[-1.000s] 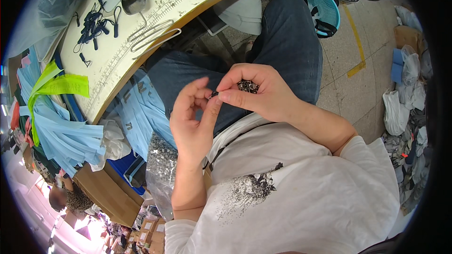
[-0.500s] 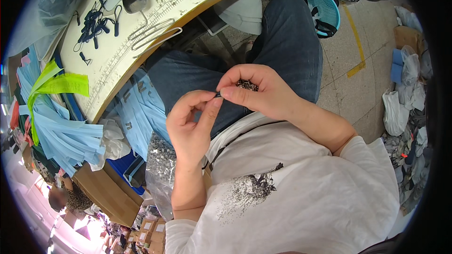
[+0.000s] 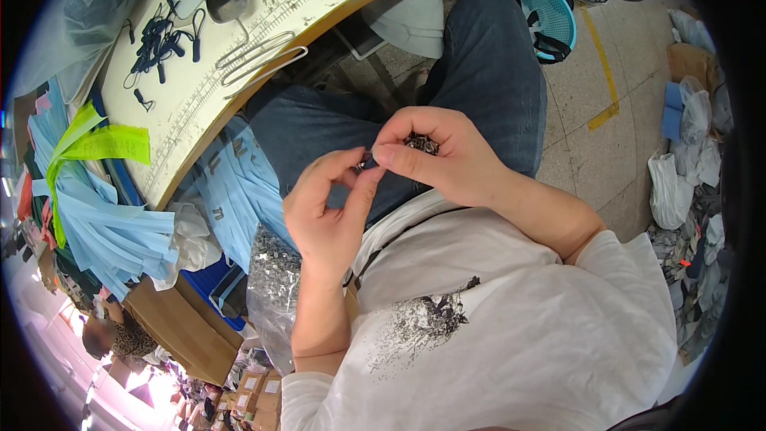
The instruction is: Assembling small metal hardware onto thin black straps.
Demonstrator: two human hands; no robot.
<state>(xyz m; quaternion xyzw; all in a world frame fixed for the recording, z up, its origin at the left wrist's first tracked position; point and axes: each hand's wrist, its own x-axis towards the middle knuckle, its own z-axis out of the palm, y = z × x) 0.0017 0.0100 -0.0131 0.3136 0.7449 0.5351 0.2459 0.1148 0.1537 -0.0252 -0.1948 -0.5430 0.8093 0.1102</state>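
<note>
Above my lap, my left hand [image 3: 325, 206] and my right hand [image 3: 451, 156] meet fingertip to fingertip. Thumb and forefinger of each pinch a tiny dark piece [image 3: 367, 163], which is too small to name. Curled fingers of my right hand also hold a cluster of small shiny dark metal bits [image 3: 421, 143] against the palm. Part of that cluster is hidden behind the fingers. On the white table ahead and to the left lies a heap of dark cord loops with tabs [image 3: 158, 46].
A bent metal wire rack [image 3: 259, 58] lies at the table's edge. Light-blue fabric strips [image 3: 104, 207] and a neon-yellow strip [image 3: 104, 144] hang at left. Beside my left forearm is a clear bag of small dark parts [image 3: 273, 287]. A turquoise basket [image 3: 556, 20] stands on the floor.
The fingertips of my left hand have parted slightly around the tiny dark piece, so more of it shows. My right hand has barely shifted.
</note>
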